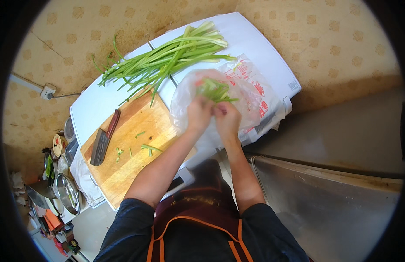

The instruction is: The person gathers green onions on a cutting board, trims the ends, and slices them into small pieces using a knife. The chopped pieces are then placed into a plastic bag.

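Both of my hands meet over a thin whitish plastic bag (183,98) lying on the white tabletop. My left hand (201,113) is blurred, its fingers by a bunch of green stalk pieces (216,90). Against it, my right hand (227,114) has its fingers curled at the near end of these pieces; which hand grips them is not clear. A large bundle of long green leafless stalks, celery-like, (176,54) lies behind the bag. To the left, a cleaver (104,140) with a reddish wooden handle rests on a wooden cutting board (124,177), with a few cut bits beside it.
Beneath the first bag lies another plastic bag with red print (255,88). A metal bowl (67,193) and assorted kitchenware crowd the lower left. Metal cabinet-like surfaces (320,196) stand at the right. A wall socket (48,91) with a plugged-in cord is at the far left.
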Demonstrator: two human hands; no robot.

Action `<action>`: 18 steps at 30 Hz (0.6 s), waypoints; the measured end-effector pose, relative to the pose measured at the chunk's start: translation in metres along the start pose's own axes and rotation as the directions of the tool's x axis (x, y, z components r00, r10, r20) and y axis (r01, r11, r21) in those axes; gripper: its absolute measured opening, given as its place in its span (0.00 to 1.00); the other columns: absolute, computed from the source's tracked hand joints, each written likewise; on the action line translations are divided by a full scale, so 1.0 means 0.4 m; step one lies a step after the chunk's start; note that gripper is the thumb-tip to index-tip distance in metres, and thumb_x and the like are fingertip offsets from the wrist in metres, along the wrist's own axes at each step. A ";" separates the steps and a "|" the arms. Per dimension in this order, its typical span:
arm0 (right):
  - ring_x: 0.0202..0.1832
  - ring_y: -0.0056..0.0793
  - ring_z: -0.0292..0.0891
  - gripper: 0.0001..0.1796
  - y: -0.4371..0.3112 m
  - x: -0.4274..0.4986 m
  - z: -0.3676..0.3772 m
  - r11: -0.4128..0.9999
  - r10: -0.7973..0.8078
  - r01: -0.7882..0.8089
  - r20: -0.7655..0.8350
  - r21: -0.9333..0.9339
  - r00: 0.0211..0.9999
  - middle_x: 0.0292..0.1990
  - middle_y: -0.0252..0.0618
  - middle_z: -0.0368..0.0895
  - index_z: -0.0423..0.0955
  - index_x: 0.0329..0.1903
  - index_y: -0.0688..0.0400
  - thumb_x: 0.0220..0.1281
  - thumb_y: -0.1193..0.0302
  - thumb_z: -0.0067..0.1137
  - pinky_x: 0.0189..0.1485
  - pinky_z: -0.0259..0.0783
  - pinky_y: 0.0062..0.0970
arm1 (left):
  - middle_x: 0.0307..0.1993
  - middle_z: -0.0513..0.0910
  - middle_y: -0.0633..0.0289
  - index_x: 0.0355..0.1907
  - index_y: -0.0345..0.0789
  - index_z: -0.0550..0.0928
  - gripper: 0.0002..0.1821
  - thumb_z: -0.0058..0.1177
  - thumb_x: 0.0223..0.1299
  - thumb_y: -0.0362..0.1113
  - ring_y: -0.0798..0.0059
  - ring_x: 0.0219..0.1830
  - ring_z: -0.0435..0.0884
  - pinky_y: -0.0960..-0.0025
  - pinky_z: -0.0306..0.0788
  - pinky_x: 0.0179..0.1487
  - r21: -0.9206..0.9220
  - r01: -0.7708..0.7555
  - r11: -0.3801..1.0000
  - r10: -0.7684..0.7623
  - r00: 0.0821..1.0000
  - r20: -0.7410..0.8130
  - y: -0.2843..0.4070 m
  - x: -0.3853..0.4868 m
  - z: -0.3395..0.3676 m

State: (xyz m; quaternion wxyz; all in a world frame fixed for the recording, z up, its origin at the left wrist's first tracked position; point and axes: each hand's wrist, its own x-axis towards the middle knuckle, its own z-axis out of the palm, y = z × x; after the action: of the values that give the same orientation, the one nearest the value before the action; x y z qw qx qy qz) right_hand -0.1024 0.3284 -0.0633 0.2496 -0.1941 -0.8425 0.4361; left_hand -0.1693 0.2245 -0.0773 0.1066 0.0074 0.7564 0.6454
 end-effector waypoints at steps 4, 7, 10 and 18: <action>0.39 0.32 0.88 0.12 0.007 0.020 -0.034 0.980 0.156 -0.145 -0.067 0.137 0.986 0.38 0.48 0.91 0.85 0.47 0.68 0.62 0.76 0.73 0.45 0.81 0.32 | 0.39 0.89 0.47 0.46 0.25 0.80 0.07 0.60 0.72 0.26 0.63 0.35 0.92 0.63 0.86 0.38 0.211 -0.001 0.977 -0.020 0.995 0.095 0.033 0.020 -0.033; 0.41 0.35 0.89 0.14 0.000 0.048 -0.048 0.998 0.050 -0.050 -0.013 0.041 0.999 0.41 0.50 0.92 0.86 0.51 0.68 0.65 0.75 0.71 0.48 0.81 0.33 | 0.47 0.89 0.40 0.54 0.24 0.80 0.14 0.60 0.67 0.24 0.50 0.46 0.91 0.57 0.86 0.50 0.479 -0.196 0.856 0.091 0.968 0.235 0.073 -0.015 -0.047; 0.42 0.37 0.90 0.15 -0.020 0.130 -0.054 0.996 -0.073 0.068 -0.115 -0.050 0.991 0.43 0.52 0.92 0.86 0.54 0.67 0.68 0.73 0.69 0.50 0.81 0.35 | 0.53 0.87 0.39 0.59 0.25 0.81 0.21 0.61 0.63 0.23 0.40 0.55 0.87 0.52 0.82 0.60 0.502 -0.339 0.796 0.225 0.935 0.274 0.117 -0.058 -0.054; 0.47 0.56 0.89 0.10 0.151 0.580 0.019 0.829 -0.019 0.091 0.136 -0.551 0.991 0.43 0.59 0.90 0.90 0.43 0.61 0.63 0.79 0.61 0.54 0.83 0.45 | 0.48 0.88 0.47 0.50 0.28 0.87 0.13 0.61 0.63 0.18 0.51 0.47 0.88 0.58 0.83 0.52 0.372 -0.616 0.694 0.585 0.784 0.208 0.179 -0.225 -0.255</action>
State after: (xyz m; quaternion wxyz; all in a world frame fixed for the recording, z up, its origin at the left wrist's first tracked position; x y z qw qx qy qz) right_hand -0.2859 0.4829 -0.0592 0.1418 -0.2065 -0.9520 0.1761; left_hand -0.1077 0.1237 0.0210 -0.0869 0.3003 0.8282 0.4651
